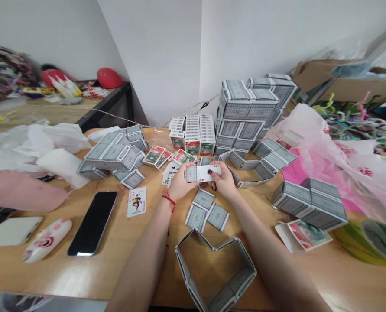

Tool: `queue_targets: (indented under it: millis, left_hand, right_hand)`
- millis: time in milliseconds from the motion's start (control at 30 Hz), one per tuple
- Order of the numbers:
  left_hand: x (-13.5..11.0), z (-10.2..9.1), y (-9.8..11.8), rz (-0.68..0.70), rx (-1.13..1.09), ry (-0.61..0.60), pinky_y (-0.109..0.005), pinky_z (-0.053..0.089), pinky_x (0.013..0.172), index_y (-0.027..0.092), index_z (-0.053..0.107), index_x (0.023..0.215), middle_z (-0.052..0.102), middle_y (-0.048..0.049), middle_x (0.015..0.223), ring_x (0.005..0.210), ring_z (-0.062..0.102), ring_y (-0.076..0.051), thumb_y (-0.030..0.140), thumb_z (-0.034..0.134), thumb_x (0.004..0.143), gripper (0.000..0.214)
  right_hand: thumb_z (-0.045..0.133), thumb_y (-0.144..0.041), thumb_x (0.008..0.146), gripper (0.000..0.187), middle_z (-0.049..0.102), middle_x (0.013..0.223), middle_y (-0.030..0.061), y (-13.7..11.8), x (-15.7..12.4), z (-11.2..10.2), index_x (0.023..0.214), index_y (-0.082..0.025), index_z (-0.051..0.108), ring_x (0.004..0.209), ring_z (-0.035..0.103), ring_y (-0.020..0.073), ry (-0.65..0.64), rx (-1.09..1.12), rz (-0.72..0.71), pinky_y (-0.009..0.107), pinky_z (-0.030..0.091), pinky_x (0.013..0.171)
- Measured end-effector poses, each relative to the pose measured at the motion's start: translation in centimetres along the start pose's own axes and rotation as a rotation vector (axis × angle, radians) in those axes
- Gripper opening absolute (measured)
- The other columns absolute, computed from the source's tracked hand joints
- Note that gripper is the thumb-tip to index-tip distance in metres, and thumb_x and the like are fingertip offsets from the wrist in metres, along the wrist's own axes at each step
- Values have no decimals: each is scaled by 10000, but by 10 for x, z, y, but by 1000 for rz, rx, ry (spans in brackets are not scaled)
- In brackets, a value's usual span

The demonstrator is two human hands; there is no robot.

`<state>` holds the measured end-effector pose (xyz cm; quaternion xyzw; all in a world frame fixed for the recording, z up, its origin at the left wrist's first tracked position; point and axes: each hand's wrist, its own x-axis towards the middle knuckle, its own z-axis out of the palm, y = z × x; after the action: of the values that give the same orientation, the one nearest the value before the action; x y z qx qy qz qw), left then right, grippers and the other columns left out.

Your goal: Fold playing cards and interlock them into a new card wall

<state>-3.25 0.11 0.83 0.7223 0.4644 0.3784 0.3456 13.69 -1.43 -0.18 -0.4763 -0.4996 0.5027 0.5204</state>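
1. Much of the work looks done, judging by how things lie: a tall stack of card-back blocks (244, 113) stands at the back of the table (59, 277), with a smaller block group (111, 151) to the left and another block (311, 203) to the right.
2. A heart-shaped ring (230, 291) sits open between the forearms, and a second open ring (267, 170) lies beyond the right hand (227, 180); both appear formed.
3. Three folded card squares (218, 216) lie loose between the hands and the heart-shaped ring, so joining seems left for these. Flat face-up cards (169, 171) and rows of card boxes (199, 135) also remain; how many cards those boxes hold cannot be told.
4. The held card piece is in mid-air above the table, between the two hands. The left hand (182, 180) pinches its patterned end; the right pinches its white ace end, thumb on the face.
5. Both sets of fingers are closed on it; those underneath are partly hidden. Whether it is one card or several is unclear.
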Motion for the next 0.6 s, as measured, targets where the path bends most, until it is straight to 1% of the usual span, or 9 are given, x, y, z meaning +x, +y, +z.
queue_targets:
  millis: [133, 300, 600]
  left_hand:
    - [1, 1, -1, -12, -40, 11, -292, 429, 819, 184, 434, 1073, 495, -46, 1092, 963, 507, -177, 209, 674, 599, 532]
    - [0, 1, 1, -34, -34, -5, -293, 437, 795, 184, 435, 1076, 513, -38, 1052, 933, 515, -175, 201, 672, 595, 537]
    - [-1, 4, 2, -14, -42, 7, -314, 426, 828, 178, 429, 1083, 504, -50, 1073, 966, 505, -188, 200, 669, 603, 538]
  right_hand:
    - [480, -281, 782, 245, 478, 474, -80, 2, -1, 3, 1000, -221, 384, 279, 390, 74, 0, 15, 5, 171, 293, 283]
    - [482, -286, 781, 253, 477, 468, -83, 2, -1, 2, 1004, -219, 382, 283, 383, 69, -15, 28, 3, 164, 285, 291]
    - [486, -303, 770, 269, 468, 463, -91, 0, -2, 3, 997, -214, 373, 287, 370, 62, -23, 43, 31, 159, 262, 296]
